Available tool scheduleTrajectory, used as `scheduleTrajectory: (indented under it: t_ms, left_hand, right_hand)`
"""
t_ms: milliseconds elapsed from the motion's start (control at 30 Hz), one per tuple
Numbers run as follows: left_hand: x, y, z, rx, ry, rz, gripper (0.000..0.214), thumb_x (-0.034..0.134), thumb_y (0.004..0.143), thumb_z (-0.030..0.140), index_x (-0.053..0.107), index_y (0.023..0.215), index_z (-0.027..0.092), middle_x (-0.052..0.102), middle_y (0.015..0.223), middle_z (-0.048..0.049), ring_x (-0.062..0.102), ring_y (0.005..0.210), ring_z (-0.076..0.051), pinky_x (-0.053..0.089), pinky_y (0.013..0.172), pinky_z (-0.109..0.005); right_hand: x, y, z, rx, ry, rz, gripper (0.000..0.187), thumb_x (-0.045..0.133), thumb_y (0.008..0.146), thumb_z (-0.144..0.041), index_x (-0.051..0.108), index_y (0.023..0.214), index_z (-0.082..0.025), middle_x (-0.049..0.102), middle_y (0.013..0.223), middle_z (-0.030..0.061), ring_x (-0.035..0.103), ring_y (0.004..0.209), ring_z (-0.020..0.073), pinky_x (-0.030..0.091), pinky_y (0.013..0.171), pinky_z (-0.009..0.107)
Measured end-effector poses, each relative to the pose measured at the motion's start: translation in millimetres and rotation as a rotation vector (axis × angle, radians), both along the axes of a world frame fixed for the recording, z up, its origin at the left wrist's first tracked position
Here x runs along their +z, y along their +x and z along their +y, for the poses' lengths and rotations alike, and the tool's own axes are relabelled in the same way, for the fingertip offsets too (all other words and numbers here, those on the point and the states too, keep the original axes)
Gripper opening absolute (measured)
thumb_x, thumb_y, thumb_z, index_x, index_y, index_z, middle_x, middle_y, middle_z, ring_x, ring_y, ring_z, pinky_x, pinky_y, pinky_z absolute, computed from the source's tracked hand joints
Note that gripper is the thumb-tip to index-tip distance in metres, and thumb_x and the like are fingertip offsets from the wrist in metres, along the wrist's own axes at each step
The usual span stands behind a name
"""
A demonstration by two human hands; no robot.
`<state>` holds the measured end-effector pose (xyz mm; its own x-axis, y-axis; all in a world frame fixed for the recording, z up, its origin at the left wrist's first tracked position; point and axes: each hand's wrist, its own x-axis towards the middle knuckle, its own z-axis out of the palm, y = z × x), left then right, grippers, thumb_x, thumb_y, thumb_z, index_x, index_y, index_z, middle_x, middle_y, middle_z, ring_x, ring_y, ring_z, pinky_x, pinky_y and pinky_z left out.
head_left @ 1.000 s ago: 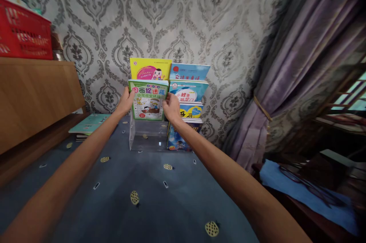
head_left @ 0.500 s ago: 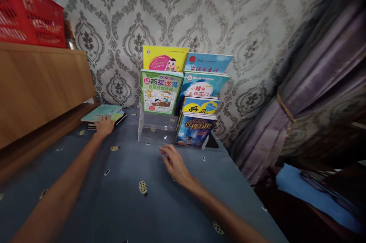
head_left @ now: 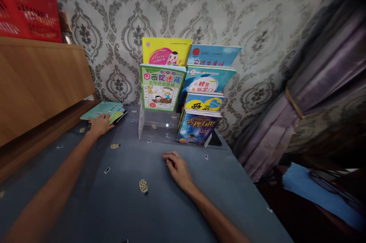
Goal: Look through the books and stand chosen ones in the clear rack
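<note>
The patterned blue cloth (head_left: 126, 212) lay flat as the base surface. On it, near the wall (head_left: 257, 2), stood the clear rack (head_left: 141, 125), loaded in two columns. The book stack (head_left: 98, 110) lay at far left. The green-bordered book (head_left: 162, 88) occupied the rack's left column. My left hand (head_left: 100, 124) spread its fingers over the stack (whether they pinched a cover, I could not tell). My right hand (head_left: 177, 168), loosely curled and half open, was positioned before the rack.

A home is indicated by silvery-grey damask-patterned wallpaper (head_left: 257, 41), a purple fabric curtain (head_left: 273, 144) gathered by a thin golden tieback (head_left: 294, 104), and a dark-blue cloth (head_left: 120, 205) printed with yellow pineapples (head_left: 143, 186).
</note>
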<state>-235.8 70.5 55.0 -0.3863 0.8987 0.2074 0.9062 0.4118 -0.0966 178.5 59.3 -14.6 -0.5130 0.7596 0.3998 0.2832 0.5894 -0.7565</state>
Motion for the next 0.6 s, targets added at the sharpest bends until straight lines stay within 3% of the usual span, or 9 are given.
scheduleTrajectory:
  t_ms: [167,400,600]
  left_hand:
    - [2.9,-7.0,-12.3,-0.091,-0.112,0.039,0.068,0.053,0.088,0.039,0.032,0.149,0.019,0.044,0.147,-0.0230,0.043,0.132,-0.041,0.031,0.103,-0.066]
    - [10.7,-31.3,-16.8,-0.150,-0.216,-0.082,0.081,0.056,0.083,0.049,0.029,0.153,0.019,0.030,0.158,-0.0212,0.035,0.141,-0.039,0.037,0.106,-0.054]
    - [-7.7,-36.4,-19.1,-0.219,-0.020,-0.126,0.070,0.050,0.086,0.043,0.035,0.148,0.013,0.039,0.154,-0.0192,0.035,0.143,-0.031,0.031,0.115,-0.043]
  right_hand:
    - [1.0,0.7,-0.7,0.001,0.003,-0.024,0.029,0.048,0.087,-0.011,0.074,0.098,-0.021,0.067,0.102,0.0087,0.064,0.095,0.0198,0.051,0.086,0.034]
    - [1.8,0.0,0.0,0.008,-0.003,-0.017,0.030,0.048,0.085,-0.009,0.074,0.095,-0.020,0.068,0.100,0.0085,0.065,0.094,0.0198,0.052,0.085,0.035]
    - [1.2,0.1,-0.4,0.001,-0.001,-0.026,0.030,0.048,0.085,-0.008,0.074,0.095,-0.020,0.068,0.102,0.0086,0.065,0.094,0.0199,0.052,0.086,0.036]
